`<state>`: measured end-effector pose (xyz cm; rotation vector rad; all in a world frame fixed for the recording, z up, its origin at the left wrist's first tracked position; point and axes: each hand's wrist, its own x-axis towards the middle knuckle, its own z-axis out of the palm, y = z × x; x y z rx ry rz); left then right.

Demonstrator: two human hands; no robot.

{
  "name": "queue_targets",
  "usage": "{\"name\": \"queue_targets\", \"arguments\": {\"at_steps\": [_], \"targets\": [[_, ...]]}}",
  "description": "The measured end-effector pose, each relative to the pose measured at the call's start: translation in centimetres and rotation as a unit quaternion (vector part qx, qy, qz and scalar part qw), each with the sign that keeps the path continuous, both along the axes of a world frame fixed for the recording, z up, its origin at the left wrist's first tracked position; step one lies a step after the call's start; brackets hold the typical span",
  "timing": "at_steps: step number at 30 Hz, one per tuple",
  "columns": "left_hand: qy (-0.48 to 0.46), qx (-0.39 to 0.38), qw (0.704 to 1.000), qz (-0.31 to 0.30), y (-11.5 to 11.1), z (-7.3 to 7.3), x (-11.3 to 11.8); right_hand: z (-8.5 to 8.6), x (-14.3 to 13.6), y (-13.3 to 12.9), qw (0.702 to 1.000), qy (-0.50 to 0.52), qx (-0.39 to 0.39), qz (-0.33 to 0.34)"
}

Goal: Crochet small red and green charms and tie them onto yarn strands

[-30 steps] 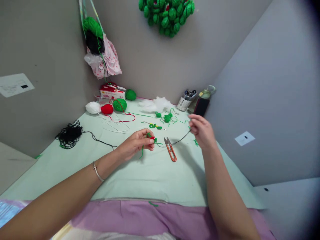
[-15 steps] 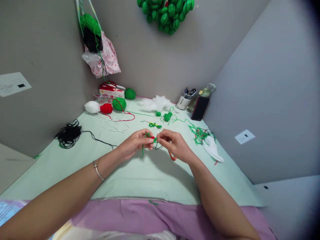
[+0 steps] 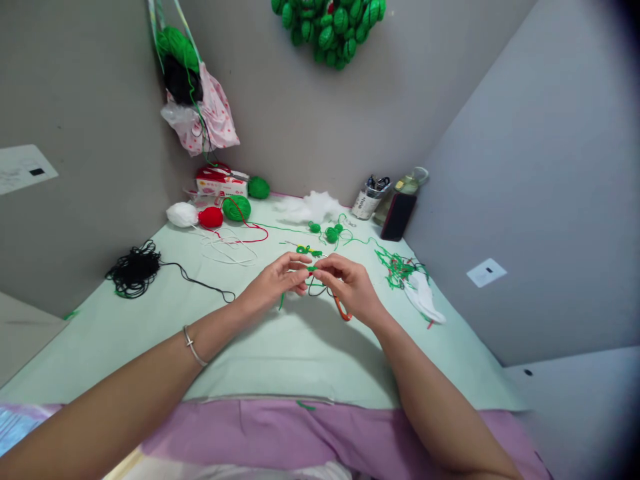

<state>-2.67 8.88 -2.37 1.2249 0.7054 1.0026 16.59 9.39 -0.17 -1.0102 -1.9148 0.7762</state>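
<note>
Between my two hands is a small green and red crocheted piece (image 3: 312, 269), mostly covered by fingers. My left hand (image 3: 278, 277) pinches its left end between thumb and fingers. On the other end, the thumb and forefinger of my right hand (image 3: 349, 283) are closed. A green yarn tail (image 3: 281, 302) hangs below my left hand, and a black strand (image 3: 316, 293) loops under the piece. Below my right palm shows an orange handle (image 3: 343, 311); what it belongs to is hidden. Just beyond my fingers lie small green and yellow pieces (image 3: 307, 250) on the table.
Black yarn (image 3: 134, 269) lies at the left; white (image 3: 183, 215), red (image 3: 211, 217) and green balls (image 3: 237, 209) sit behind it. White stuffing (image 3: 313, 207), a pen cup (image 3: 367, 201) and a phone (image 3: 399, 217) stand at the back. Green scraps (image 3: 397, 267) lie right.
My fingers have shifted on the small piece, which is turned so more green shows and less red. My left fingers are straighter. The view has moved slightly.
</note>
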Motion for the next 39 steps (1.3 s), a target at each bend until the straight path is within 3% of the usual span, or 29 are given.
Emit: {"name": "queue_targets", "arguments": {"at_steps": [3, 5, 9, 14, 21, 39], "targets": [[0.012, 0.03, 0.999, 0.013, 0.08, -0.26, 0.08, 0.18, -0.07, -0.1, 0.997, 0.031, -0.077, -0.001], [0.003, 0.016, 1.0, 0.022, 0.23, -0.37, 0.07, 0.27, -0.03, -0.14, 0.996, 0.026, -0.085, 0.007], [-0.018, -0.026, 0.999, 0.042, 0.47, -0.29, -0.01, 0.3, 0.32, -0.13, 0.999, 0.025, -0.04, 0.004], [-0.03, -0.041, 0.997, 0.057, 0.47, 0.04, 0.0, 0.21, 0.48, -0.39, 0.997, -0.017, 0.055, -0.05], [-0.03, -0.042, 0.997, 0.055, 0.45, 0.19, -0.02, -0.16, 0.36, -0.35, 0.967, -0.137, 0.204, -0.06], [-0.023, -0.038, 0.998, 0.049, 0.52, 0.0, -0.08, -0.16, 0.44, -0.34, 0.97, -0.132, 0.198, -0.048]]}}
